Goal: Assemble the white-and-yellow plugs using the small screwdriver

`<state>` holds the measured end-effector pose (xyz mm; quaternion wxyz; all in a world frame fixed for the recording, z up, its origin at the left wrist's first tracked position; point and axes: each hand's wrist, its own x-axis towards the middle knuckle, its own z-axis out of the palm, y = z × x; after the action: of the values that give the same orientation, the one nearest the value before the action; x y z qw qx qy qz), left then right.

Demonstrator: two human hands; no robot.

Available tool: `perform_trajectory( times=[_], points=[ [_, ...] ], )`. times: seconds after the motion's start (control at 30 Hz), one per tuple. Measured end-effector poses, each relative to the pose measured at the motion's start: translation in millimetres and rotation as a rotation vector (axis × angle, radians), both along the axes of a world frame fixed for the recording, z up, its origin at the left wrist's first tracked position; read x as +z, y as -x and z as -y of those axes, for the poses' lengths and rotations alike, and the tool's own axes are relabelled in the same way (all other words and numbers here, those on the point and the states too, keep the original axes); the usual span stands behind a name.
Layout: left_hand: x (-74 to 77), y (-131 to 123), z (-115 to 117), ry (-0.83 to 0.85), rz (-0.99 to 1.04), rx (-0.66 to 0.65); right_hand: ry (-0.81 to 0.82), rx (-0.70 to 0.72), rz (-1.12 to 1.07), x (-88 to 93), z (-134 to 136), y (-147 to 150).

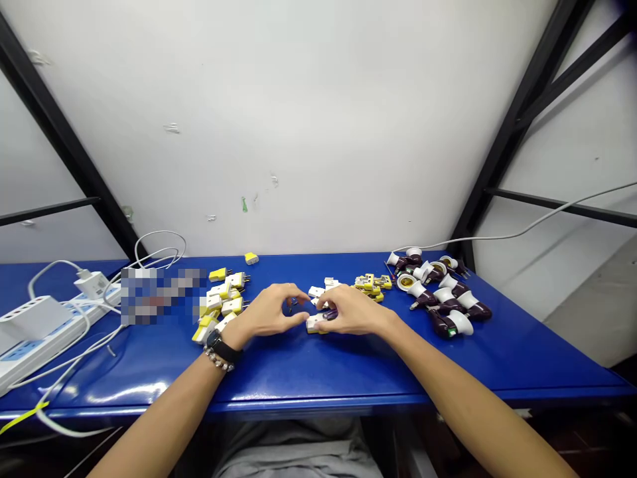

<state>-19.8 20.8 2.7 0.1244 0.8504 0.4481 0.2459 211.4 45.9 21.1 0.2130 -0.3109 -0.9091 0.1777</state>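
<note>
Left hand [269,313] against right hand [351,311], seemingly

White-and-yellow plug [315,324], blue table [318,378]

The scene is lit brightly and evenly. Glare is seen on the table [139,393] front, which is bowed by lens distortion. One patch [162,295] is pixelated.

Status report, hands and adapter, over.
Right hand gripping white adapter. Left hand touching its end. Adapter pile close by left wrist.
</note>
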Motion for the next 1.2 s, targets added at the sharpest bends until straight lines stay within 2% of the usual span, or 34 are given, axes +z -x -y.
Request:
perform_trajectory(
  times=[0.2, 0.3, 0.37, 0.43, 0.57, 0.7, 0.83, 0.97, 1.03, 1.1, 1.2],
  points=[
    [0.1, -13.0, 7.1, 0.066, 0.006, -0.093, -0.007, 0.006, 0.214, -1.2, -1.4, -4.0],
    [1.0, -13.0, 3.6, 0.005, 0.112, -0.019, -0.016, -0.038, 0.235, 9.4, -2.7, -9.7],
    [-0.2, -13.2, -1.1, -0.087, 0.141, 0.093, -0.026, -0.119, 0.211, 19.0, -6.4, -17.7],
    [-4.1, -15.7, -6.5, -0.141, 0.109, 0.169, -0.088, -0.268, 0.158, 28.3, -12.2, -28.7],
    [-17.0, -26.3, -14.3, -0.163, -0.025, 0.179, -0.187, -0.532, 0.165, 40.2, -23.8, -52.3],
    [-21.4, -29.7, -15.1, -0.185, -0.093, 0.192, -0.121, -0.568, 0.293, 42.0, -29.0, -66.9],
    [-9.3, -9.5, -15.9, -0.235, -0.086, 0.292, -0.075, -0.498, 0.331, 42.5, -27.2, -70.3],
    [3.5, 33.8, -20.5, -0.276, -0.217, 0.561, -0.022, -0.441, 0.420, 43.6, -21.3, -67.9],
    [5.8, 55.2, -21.8, -0.217, -0.350, 0.672, -0.030, -0.446, 0.476, 42.8, -18.1, -64.7],
    [6.3, 70.8, -21.9, -0.132, -0.450, 0.714, -0.060, -0.462, 0.509, 41.2, -15.5, -60.7],
    [7.1, 81.5, -21.8, -0.066, -0.520, 0.721, -0.096, -0.524, 0.543, 38.6, -13.3, -54.7]
  ],
)
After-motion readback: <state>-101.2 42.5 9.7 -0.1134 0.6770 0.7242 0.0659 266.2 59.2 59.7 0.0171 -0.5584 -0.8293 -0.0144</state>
